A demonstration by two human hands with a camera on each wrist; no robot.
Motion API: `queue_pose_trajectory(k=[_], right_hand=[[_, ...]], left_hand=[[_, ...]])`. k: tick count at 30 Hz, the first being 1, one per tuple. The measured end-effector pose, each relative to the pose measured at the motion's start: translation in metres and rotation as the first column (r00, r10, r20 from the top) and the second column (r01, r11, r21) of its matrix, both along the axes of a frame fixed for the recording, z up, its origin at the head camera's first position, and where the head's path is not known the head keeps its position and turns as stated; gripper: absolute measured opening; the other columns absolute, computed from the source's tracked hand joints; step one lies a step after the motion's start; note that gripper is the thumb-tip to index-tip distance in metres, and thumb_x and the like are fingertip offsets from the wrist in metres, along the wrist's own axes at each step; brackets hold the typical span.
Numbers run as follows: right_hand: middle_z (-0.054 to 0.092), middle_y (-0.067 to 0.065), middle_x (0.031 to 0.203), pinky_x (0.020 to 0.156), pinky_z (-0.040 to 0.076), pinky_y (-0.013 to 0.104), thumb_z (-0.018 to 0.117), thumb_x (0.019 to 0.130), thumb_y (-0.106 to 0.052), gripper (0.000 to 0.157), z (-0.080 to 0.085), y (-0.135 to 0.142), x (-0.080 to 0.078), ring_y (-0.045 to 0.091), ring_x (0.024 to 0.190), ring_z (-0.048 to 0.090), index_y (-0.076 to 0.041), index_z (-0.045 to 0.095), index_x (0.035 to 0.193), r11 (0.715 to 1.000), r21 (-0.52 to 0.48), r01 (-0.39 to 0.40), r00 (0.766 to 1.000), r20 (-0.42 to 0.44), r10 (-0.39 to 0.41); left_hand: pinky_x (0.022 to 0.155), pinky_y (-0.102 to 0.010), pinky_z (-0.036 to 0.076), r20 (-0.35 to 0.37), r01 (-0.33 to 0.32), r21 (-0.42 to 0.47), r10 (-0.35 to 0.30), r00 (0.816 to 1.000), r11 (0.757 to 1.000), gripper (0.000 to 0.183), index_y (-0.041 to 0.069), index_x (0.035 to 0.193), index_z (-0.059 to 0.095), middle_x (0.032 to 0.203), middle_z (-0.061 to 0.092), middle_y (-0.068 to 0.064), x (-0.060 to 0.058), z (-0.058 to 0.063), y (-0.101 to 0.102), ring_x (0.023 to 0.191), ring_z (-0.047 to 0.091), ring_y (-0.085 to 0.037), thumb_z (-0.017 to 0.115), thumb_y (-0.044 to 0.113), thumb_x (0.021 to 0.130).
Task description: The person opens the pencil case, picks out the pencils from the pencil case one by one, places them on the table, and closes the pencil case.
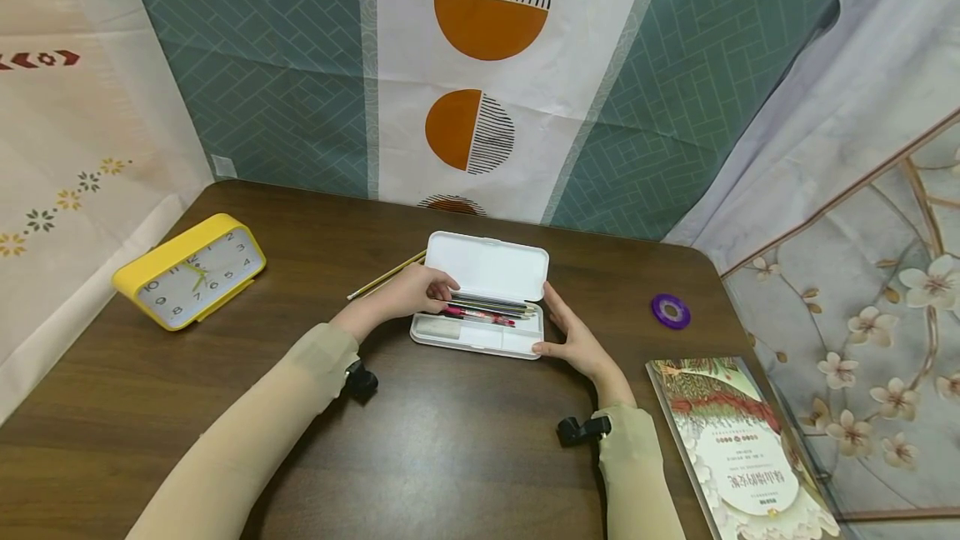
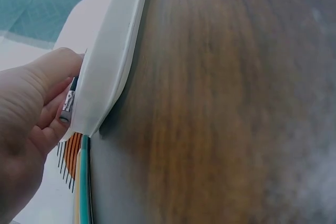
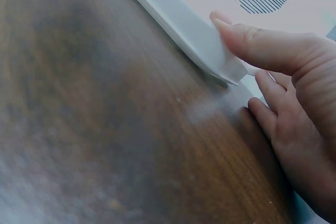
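A white pencil case (image 1: 489,263) lies open on the table, its lid tipped back at the far side. Several pencils (image 1: 498,303) and a red pen (image 1: 480,316) lie in its tray, with a whitish block (image 1: 438,327) in the near left compartment. At the case's left end, my left hand (image 1: 401,294) pinches a dark pencil (image 2: 69,105) near its eraser end. My right hand (image 1: 579,343) holds the case's right end, thumb at the near corner and fingers along the far side. Beside my left hand, yellow and green pencils (image 1: 378,280) lie on the table.
A yellow alarm clock (image 1: 193,272) stands at the left of the brown table (image 1: 420,448). To the right are a roll of purple tape (image 1: 671,312) and a book (image 1: 738,448). Patterned cloth (image 1: 285,73) hangs behind the table.
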State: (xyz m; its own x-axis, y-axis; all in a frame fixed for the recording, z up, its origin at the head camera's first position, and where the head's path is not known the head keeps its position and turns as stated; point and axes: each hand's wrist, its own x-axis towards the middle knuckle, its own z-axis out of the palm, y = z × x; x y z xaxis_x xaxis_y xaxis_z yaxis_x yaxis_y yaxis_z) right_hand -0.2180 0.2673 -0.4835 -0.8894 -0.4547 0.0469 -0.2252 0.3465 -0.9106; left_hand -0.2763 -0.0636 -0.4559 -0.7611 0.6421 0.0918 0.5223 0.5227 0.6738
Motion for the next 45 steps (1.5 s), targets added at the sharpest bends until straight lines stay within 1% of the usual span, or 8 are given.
queue_pose_trajectory(k=[8, 15, 24, 27, 29, 37, 41, 45], right_hand=[[0.007, 0.016, 0.164, 0.118, 0.013, 0.059, 0.077, 0.080, 0.000, 0.103, -0.002, 0.002, -0.002, 0.036, 0.151, 0.007, -0.007, 0.009, 0.158, 1.000, -0.001, -0.004, 1.000, -0.013, 0.004], [0.007, 0.017, 0.164, 0.119, 0.013, 0.058, 0.077, 0.080, 0.000, 0.103, -0.001, 0.001, -0.001, 0.036, 0.151, 0.007, -0.006, 0.009, 0.157, 1.000, -0.003, -0.005, 1.000, -0.013, 0.005], [0.007, 0.017, 0.164, 0.119, 0.013, 0.058, 0.078, 0.079, 0.000, 0.104, 0.001, -0.001, 0.000, 0.036, 0.151, 0.007, -0.005, 0.009, 0.157, 1.000, -0.005, 0.001, 1.000, -0.002, -0.001], [0.007, 0.016, 0.164, 0.119, 0.013, 0.058, 0.078, 0.079, 0.000, 0.104, 0.001, -0.001, 0.000, 0.035, 0.151, 0.007, -0.005, 0.009, 0.157, 1.000, -0.005, 0.004, 1.000, -0.001, -0.004], [0.007, 0.016, 0.164, 0.119, 0.013, 0.057, 0.078, 0.079, 0.000, 0.104, 0.001, -0.001, 0.001, 0.034, 0.151, 0.007, -0.006, 0.009, 0.157, 1.000, -0.005, 0.006, 1.000, 0.000, -0.006], [0.007, 0.016, 0.164, 0.118, 0.013, 0.058, 0.078, 0.079, -0.001, 0.104, -0.001, 0.000, -0.001, 0.036, 0.151, 0.007, -0.006, 0.010, 0.157, 1.000, 0.002, 0.004, 1.000, -0.011, -0.004], [0.007, 0.016, 0.164, 0.119, 0.014, 0.058, 0.078, 0.079, -0.001, 0.104, -0.001, 0.000, -0.001, 0.035, 0.151, 0.007, -0.006, 0.010, 0.157, 1.000, 0.007, 0.008, 1.000, -0.013, -0.008], [0.007, 0.016, 0.164, 0.119, 0.014, 0.057, 0.078, 0.079, 0.000, 0.104, 0.000, -0.001, -0.001, 0.035, 0.151, 0.008, -0.006, 0.010, 0.157, 1.000, 0.007, 0.008, 1.000, -0.015, -0.008]], left_hand=[[0.076, -0.028, 0.057, 0.012, -0.023, 0.035, 0.022, 1.000, 0.999, 0.026, -0.002, 0.111, 0.070, 0.089, 0.073, -0.006, 0.007, 0.009, -0.006, 0.082, 0.069, -0.015, 0.071, 0.001, 0.085], [0.074, -0.029, 0.057, -0.035, -0.039, 0.077, 0.042, 0.998, 0.996, 0.029, -0.003, 0.112, 0.070, 0.087, 0.074, -0.006, 0.012, 0.021, -0.016, 0.082, 0.070, -0.017, 0.073, 0.000, 0.084], [0.078, -0.039, 0.057, -0.102, -0.125, 0.114, 0.136, 0.985, 0.986, 0.030, -0.003, 0.114, 0.070, 0.089, 0.074, -0.007, 0.014, 0.043, -0.044, 0.085, 0.070, -0.022, 0.071, -0.002, 0.083], [0.078, -0.040, 0.056, -0.113, -0.168, 0.127, 0.182, 0.977, 0.978, 0.031, -0.003, 0.115, 0.069, 0.092, 0.074, -0.010, 0.014, 0.050, -0.054, 0.086, 0.070, -0.024, 0.072, -0.001, 0.084], [0.077, -0.036, 0.056, -0.115, -0.199, 0.136, 0.215, 0.970, 0.970, 0.031, -0.002, 0.114, 0.070, 0.092, 0.074, -0.010, 0.014, 0.053, -0.061, 0.086, 0.069, -0.024, 0.072, -0.001, 0.084], [0.073, -0.026, 0.054, -0.157, -0.284, 0.188, 0.314, 0.936, 0.940, 0.030, 0.000, 0.114, 0.070, 0.091, 0.074, -0.010, 0.009, 0.055, -0.084, 0.083, 0.069, -0.022, 0.073, -0.001, 0.084], [0.073, -0.031, 0.055, -0.174, -0.327, 0.193, 0.360, 0.917, 0.925, 0.030, -0.001, 0.114, 0.070, 0.091, 0.074, -0.012, 0.009, 0.053, -0.092, 0.083, 0.069, -0.024, 0.073, 0.000, 0.084], [0.073, -0.038, 0.055, -0.192, -0.375, 0.207, 0.413, 0.890, 0.904, 0.029, -0.001, 0.113, 0.070, 0.090, 0.075, -0.014, 0.008, 0.048, -0.099, 0.082, 0.070, -0.026, 0.073, 0.001, 0.084]])
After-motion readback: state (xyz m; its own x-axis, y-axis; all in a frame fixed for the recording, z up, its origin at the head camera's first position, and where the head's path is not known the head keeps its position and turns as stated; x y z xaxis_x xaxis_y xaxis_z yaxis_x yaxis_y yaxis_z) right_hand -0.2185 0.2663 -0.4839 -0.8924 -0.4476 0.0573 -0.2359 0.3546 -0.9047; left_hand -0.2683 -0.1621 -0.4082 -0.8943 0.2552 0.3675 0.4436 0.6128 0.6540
